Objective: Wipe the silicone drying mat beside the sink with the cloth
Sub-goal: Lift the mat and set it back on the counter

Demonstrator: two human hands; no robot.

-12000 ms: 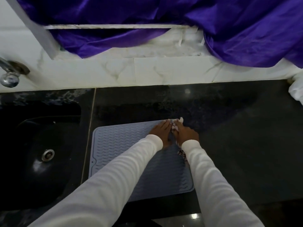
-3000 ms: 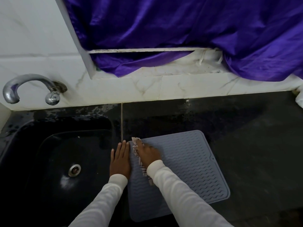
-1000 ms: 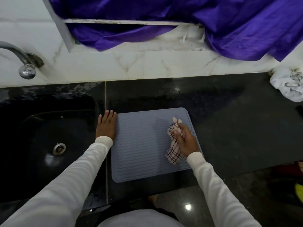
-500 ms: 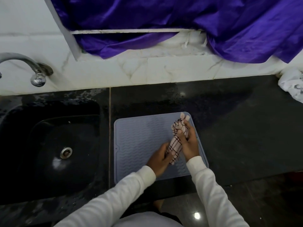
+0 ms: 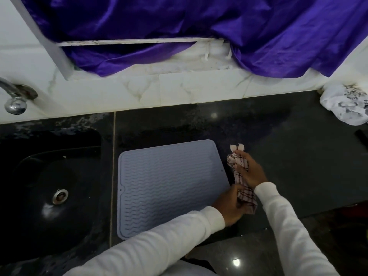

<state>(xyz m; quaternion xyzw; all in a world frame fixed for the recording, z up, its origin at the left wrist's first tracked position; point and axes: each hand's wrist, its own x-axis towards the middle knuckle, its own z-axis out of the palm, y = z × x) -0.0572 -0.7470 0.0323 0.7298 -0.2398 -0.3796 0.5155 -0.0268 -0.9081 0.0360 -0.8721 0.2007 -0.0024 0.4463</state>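
The grey-blue silicone drying mat (image 5: 167, 184) lies flat on the black counter, just right of the sink. A checked white-and-red cloth (image 5: 238, 176) is bunched lengthwise off the mat's right edge, over bare counter. My right hand (image 5: 249, 172) grips the cloth's upper part from the right. My left hand (image 5: 231, 206) holds the cloth's lower end at the mat's near right corner. Both arms wear white sleeves. The mat's ribbed surface is fully uncovered except where my left hand overlaps its corner.
A black sink (image 5: 51, 196) with a steel drain sits left of the mat, a chrome tap (image 5: 14, 98) above it. A crumpled white bag (image 5: 346, 104) lies at the counter's far right. Purple fabric (image 5: 199, 32) hangs over the white tiled wall behind.
Both hands and the cloth have moved right, off the mat onto the counter. One second ago my left hand rested at the mat's left edge; it now holds the cloth's lower end.
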